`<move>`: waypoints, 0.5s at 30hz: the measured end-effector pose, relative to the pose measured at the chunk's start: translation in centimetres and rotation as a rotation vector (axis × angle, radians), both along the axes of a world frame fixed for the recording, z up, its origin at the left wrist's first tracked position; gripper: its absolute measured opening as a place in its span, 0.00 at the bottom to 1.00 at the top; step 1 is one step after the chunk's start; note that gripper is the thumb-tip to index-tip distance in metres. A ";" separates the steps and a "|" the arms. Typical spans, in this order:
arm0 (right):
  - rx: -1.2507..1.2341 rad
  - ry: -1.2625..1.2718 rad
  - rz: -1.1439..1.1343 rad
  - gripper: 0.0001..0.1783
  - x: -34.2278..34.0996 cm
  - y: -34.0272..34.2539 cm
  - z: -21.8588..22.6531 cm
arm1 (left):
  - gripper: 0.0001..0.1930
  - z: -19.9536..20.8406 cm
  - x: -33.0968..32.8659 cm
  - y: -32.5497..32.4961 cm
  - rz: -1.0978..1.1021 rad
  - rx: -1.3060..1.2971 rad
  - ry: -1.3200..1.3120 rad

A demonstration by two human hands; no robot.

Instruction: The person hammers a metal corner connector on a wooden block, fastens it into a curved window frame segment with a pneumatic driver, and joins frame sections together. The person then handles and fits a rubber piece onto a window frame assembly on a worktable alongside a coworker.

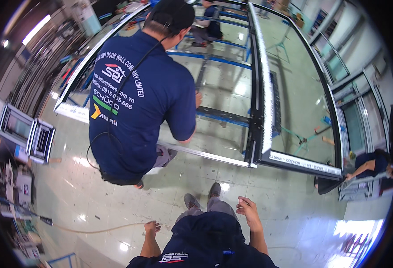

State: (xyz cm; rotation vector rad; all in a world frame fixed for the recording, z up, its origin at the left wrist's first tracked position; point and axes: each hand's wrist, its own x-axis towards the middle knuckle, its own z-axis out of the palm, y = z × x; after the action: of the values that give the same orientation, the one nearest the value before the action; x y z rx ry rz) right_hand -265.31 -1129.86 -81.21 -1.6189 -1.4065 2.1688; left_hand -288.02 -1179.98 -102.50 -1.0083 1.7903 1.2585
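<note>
My left hand (152, 227) hangs low beside my waist, its fingers curled. A pale hose (96, 232) runs from the left up to this hand; whether I grip it or it passes behind on the floor is unclear. My right hand (249, 213) is raised at my right side, thumb and fingers pinched together. A tiny dark tip shows at the fingertips, too small to name. Ahead of me, beyond reach of both hands, lies a large black-and-silver window or door frame (301, 165), raised on blue supports (230, 119).
A co-worker (138, 98) in a navy shirt and black cap leans over the frame, ahead on my left. Another person (370, 165) is at the right edge, and one more (207, 24) crouches far off. Small framed panels (40, 140) stand left; green stands (303, 140) sit under the frame.
</note>
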 end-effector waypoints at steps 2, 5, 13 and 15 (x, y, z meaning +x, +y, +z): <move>0.047 0.059 -0.023 0.25 1.7 0.9 0.4 | 0.15 0.3 -2.9 3.6 -0.033 0.034 0.096; 0.083 0.098 -0.060 0.25 6.1 4.0 0.8 | 0.17 2.0 -5.7 11.1 -0.086 0.124 0.250; 0.060 0.100 -0.329 0.26 29.3 14.8 -3.1 | 0.15 5.6 4.2 35.2 -0.355 0.212 0.394; 0.100 0.095 -0.361 0.27 36.7 18.0 -2.7 | 0.15 2.5 9.8 39.7 -0.383 0.251 0.359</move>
State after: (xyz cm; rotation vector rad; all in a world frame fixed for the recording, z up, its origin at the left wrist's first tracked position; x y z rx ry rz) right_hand -228.59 -1111.82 -83.95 -1.5683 -1.0779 1.9109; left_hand -278.21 -1140.31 -100.04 -0.2903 1.9105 1.4294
